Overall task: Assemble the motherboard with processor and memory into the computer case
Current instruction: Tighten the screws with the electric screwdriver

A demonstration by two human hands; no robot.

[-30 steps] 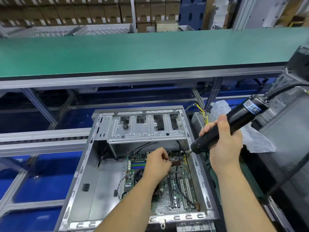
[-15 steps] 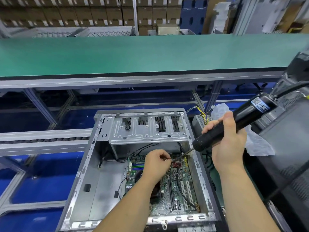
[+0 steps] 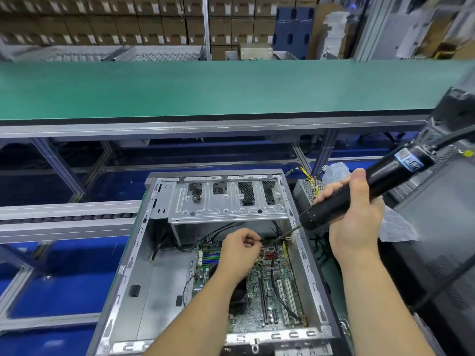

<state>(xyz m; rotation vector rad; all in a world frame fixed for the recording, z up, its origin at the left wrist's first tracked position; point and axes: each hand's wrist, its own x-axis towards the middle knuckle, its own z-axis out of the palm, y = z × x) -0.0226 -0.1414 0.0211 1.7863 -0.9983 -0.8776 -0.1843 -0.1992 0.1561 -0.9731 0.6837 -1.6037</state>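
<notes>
Inside the open computer case (image 3: 144, 255), against its right wall, the motherboard (image 3: 270, 299) already lies flat on the floor panel, with its expansion slots toward the near right and the coloured memory slots at its far left corner. I judge the seating step complete and the fastening step in hand. Whether the memory sticks are fitted I cannot tell, and my left forearm covers the dark fan area where the processor should sit. My left hand (image 3: 240, 250) hovers over the far edge of the board with the fingers curled and thumb and forefinger pressed together at their tips, apparently pinching a small part, probably a screw; the part itself is too small to confirm. My right hand (image 3: 356, 214) is wrapped around the black barrel of the electric screwdriver (image 3: 365, 188), thumb on top, with the tool tilted so that its thin bit (image 3: 288, 233) points down and left toward the far right corner of the board, ending just beside my left fingertips. Remaining work, as I read it: drive the screw at this corner, then secure the other mounting points and route the loose black cable (image 3: 276, 286) that crosses the board. Beyond the case runs the green conveyor belt (image 3: 205, 91); a power supply with yellow wires (image 3: 308, 186) sits just right of the case.
</notes>
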